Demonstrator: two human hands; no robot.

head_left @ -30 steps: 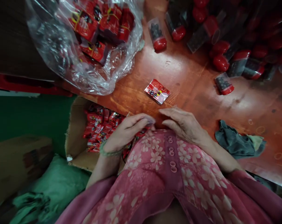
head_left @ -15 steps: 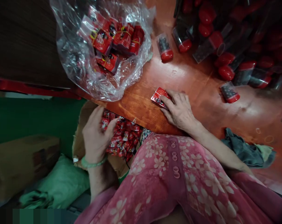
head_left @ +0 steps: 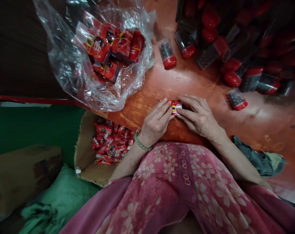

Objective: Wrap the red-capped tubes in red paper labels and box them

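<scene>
A small flat red printed wrapper [head_left: 177,104], with black and yellow marks and a clear shiny edge, lies on the orange-brown tabletop [head_left: 135,113] near its front edge. My left hand [head_left: 155,125], a green bead bracelet at its wrist, holds the wrapper from the left, its fingers bent together over that end. From the right, my right hand [head_left: 198,117] grips the other end between thumb and fingers. Both sets of fingertips cover much of the wrapper, so whether it is a single one or a thin stack cannot be made out.
A clear plastic bag [head_left: 62,73] with bundled red wrappers lies at the upper left. Below the table edge stands a cardboard box [head_left: 85,148] of small red packets. Red-capped clear tubes [head_left: 167,53] of dark balls crowd the upper right. A dark cloth [head_left: 250,156] lies right.
My left hand has come up from over the cardboard box to the tabletop and taken hold of the wrapper's left end. My right hand has shifted slightly right with it.
</scene>
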